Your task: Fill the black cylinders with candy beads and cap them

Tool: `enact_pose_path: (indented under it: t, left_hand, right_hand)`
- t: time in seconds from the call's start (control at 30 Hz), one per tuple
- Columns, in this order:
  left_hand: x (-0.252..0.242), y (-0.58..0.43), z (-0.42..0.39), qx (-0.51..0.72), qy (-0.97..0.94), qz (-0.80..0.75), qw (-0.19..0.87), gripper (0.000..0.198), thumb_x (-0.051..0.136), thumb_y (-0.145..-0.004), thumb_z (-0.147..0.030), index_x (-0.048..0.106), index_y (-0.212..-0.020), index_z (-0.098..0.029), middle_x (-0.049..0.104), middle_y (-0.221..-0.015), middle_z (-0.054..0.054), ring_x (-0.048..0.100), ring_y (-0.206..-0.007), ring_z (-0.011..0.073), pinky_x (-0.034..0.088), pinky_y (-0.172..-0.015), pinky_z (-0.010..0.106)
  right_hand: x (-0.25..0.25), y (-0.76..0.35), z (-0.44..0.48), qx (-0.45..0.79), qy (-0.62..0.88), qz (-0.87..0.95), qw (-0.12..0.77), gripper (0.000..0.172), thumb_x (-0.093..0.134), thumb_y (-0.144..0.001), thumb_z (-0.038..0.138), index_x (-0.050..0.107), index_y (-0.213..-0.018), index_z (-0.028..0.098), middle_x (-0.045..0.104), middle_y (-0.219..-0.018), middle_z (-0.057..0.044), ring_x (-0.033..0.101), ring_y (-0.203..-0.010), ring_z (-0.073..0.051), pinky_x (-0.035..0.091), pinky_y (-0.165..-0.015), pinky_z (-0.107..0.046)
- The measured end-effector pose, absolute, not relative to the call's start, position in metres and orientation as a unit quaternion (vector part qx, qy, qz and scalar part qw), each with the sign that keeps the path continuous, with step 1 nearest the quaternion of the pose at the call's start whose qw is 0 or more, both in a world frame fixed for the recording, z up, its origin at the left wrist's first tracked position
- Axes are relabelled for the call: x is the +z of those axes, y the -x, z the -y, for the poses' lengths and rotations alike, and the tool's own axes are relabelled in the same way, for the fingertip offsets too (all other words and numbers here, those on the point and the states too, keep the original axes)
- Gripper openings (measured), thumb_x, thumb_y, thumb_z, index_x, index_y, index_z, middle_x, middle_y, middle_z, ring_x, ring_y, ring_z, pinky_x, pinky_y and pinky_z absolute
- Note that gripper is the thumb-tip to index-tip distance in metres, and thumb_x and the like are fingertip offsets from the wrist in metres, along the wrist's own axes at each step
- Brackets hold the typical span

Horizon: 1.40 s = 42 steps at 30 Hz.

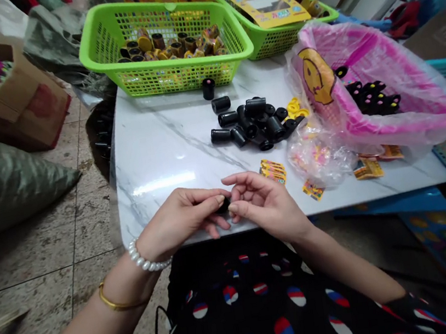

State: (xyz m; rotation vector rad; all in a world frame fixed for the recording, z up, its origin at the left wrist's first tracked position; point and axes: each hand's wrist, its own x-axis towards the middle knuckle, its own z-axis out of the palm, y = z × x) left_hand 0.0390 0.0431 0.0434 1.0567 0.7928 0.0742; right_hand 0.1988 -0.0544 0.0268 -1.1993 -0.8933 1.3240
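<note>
Left hand (180, 215): closed around the small black tube (223, 205), thumb and fingertips pinching it, palm turned inward.

Right hand (265, 203): half closed, thumb and forefinger reaching the tube's other end; whether they grip it or only touch it, I cannot tell.

Held piece: mostly hidden between the fingers, and just in front of the pile of black tubes (256, 123), nearer the table's edge.

Left wrist: a pearl bracelet (146, 257) sits at the joint, with a gold bangle (117, 298) further up the forearm.

Pile: loose, lying on its sides on the white marble table (153, 143), with a single upright tube (208, 88) behind it.

Right of pile: yellow plastic pieces (293, 107) touch it; beyond them lies a pink basket in a clear plastic bag (375, 40), holding black pieces (373, 99).

Behind pile: a green plastic basket (103, 26) holds more tubes, some with yellow parts.

Nearer than pile, to the right: printed paper cards (272, 171) lie loose.

Risk: the tube is small and smooth, so a slackened pinch could drop it. It could then roll off the near edge, since the hands work right at that edge. A careless elbow or sleeve could also scatter the round tubes in the pile.
</note>
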Motion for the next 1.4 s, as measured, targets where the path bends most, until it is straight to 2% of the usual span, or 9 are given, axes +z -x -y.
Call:
enact_pose_path:
  t: [0.13, 0.27, 0.33, 0.63, 0.97, 1.17, 1.3, 1.4]
  left_hand:
    - [0.045, -0.041, -0.039, 0.046, -0.471, -0.397, 0.787, 0.025, 0.071, -0.080, -0.029, 0.075, -0.099, -0.013, 0.076, -0.077, 0.006, 0.070, -0.066, 0.0116, 0.058, -0.068, 0.019]
    - [0.047, -0.045, -0.032, 0.070, -0.503, -0.415, 0.755, 0.022, 0.071, -0.079, -0.030, 0.075, -0.096, -0.015, 0.074, -0.076, 0.003, 0.068, -0.066, 0.0111, 0.058, -0.069, 0.022]
    - [0.046, -0.045, -0.032, 0.066, -0.513, -0.416, 0.748, 0.022, 0.070, -0.081, -0.031, 0.075, -0.094, -0.015, 0.073, -0.076, 0.003, 0.067, -0.064, 0.0105, 0.058, -0.068, 0.022]
    - [0.047, -0.041, -0.048, 0.013, -0.454, -0.400, 0.796, 0.030, 0.077, -0.076, -0.026, 0.072, -0.101, -0.011, 0.076, -0.079, 0.011, 0.073, -0.072, 0.0175, 0.058, -0.064, 0.020]
    - [0.046, -0.039, -0.052, 0.010, -0.424, -0.394, 0.815, 0.030, 0.079, -0.076, -0.023, 0.073, -0.103, -0.012, 0.077, -0.085, 0.012, 0.074, -0.074, 0.0177, 0.059, -0.068, 0.021]
    - [0.047, -0.039, -0.051, 0.020, -0.423, -0.409, 0.808, 0.026, 0.080, -0.074, -0.024, 0.074, -0.096, -0.012, 0.077, -0.081, 0.010, 0.074, -0.073, 0.0184, 0.060, -0.068, 0.024]
    - [0.051, -0.044, -0.045, 0.024, -0.433, -0.430, 0.792, 0.022, 0.079, -0.075, -0.026, 0.075, -0.091, -0.011, 0.076, -0.075, 0.008, 0.072, -0.067, 0.0158, 0.060, -0.068, 0.023]
    - [0.052, -0.047, -0.041, 0.038, -0.447, -0.443, 0.777, 0.022, 0.079, -0.075, -0.027, 0.075, -0.091, -0.012, 0.075, -0.073, 0.007, 0.071, -0.064, 0.0140, 0.059, -0.068, 0.023]
  right_hand:
    - [0.019, -0.196, 0.055, 0.514, 0.526, 0.431, 0.523, 0.043, 0.069, -0.077, 0.016, 0.060, -0.118, 0.021, 0.052, -0.081, 0.002, 0.055, -0.068, -0.009, 0.051, -0.062, -0.024]
    - [0.013, -0.196, 0.057, 0.383, 0.564, 0.540, 0.494, 0.039, 0.067, -0.078, 0.014, 0.065, -0.117, 0.022, 0.051, -0.081, 0.001, 0.053, -0.074, -0.012, 0.049, -0.068, -0.026]
    - [0.011, -0.196, 0.058, 0.356, 0.563, 0.564, 0.488, 0.040, 0.066, -0.079, 0.013, 0.065, -0.118, 0.023, 0.052, -0.080, 0.001, 0.054, -0.074, -0.012, 0.048, -0.068, -0.026]
    - [0.009, -0.202, 0.054, 0.492, 0.484, 0.475, 0.546, 0.039, 0.057, -0.077, 0.010, 0.061, -0.116, 0.015, 0.055, -0.084, 0.000, 0.055, -0.069, -0.009, 0.050, -0.063, -0.024]
    - [0.006, -0.205, 0.052, 0.496, 0.471, 0.469, 0.559, 0.034, 0.055, -0.078, 0.010, 0.064, -0.111, 0.015, 0.055, -0.078, 0.002, 0.052, -0.064, -0.007, 0.047, -0.060, -0.021]
    - [0.008, -0.206, 0.053, 0.472, 0.487, 0.487, 0.550, 0.031, 0.054, -0.080, 0.010, 0.066, -0.108, 0.016, 0.057, -0.079, 0.001, 0.053, -0.064, -0.008, 0.045, -0.057, -0.021]
    - [0.010, -0.207, 0.054, 0.463, 0.499, 0.494, 0.540, 0.030, 0.053, -0.079, 0.009, 0.067, -0.104, 0.018, 0.060, -0.081, 0.000, 0.053, -0.065, -0.008, 0.045, -0.057, -0.021]
    - [0.009, -0.207, 0.054, 0.457, 0.504, 0.493, 0.542, 0.033, 0.054, -0.078, 0.009, 0.067, -0.108, 0.018, 0.060, -0.081, 0.000, 0.054, -0.066, -0.009, 0.047, -0.060, -0.022]
